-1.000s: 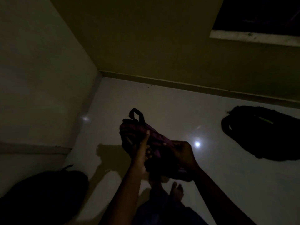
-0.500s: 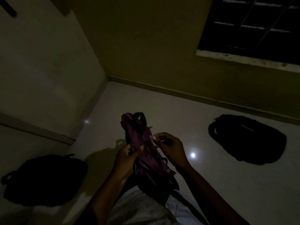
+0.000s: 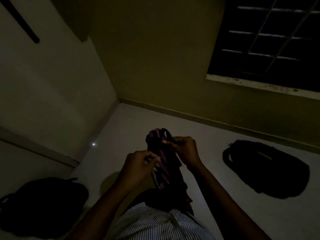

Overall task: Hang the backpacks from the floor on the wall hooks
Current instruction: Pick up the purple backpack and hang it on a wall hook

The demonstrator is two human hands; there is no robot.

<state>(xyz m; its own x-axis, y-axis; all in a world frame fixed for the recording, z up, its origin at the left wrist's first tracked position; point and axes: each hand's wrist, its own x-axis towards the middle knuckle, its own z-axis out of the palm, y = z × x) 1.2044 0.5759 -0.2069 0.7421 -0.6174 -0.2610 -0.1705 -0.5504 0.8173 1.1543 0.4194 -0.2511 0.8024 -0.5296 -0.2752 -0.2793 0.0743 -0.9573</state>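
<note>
In this dim room I hold a purple and black backpack (image 3: 165, 163) upright in front of my chest. My right hand (image 3: 184, 150) grips its black top loop near the bag's upper end. My left hand (image 3: 140, 168) pinches the bag's left edge lower down. Two black backpacks lie on the pale floor: one (image 3: 43, 207) at the lower left by the wall, another (image 3: 266, 168) at the right below the window. No wall hook shows plainly; a dark strap-like strip (image 3: 22, 23) hangs on the left wall at the top.
The pale tiled floor (image 3: 131, 125) runs to a corner where the left wall meets the far wall. A barred window (image 3: 270, 42) with a pale sill sits high on the right. A low step or ledge (image 3: 39, 151) juts from the left wall.
The view has tilted up as I stood straighter. The purple backpack has risen and turned upright; my right hand moved up to its top loop, and my left hand shifted to its side.
</note>
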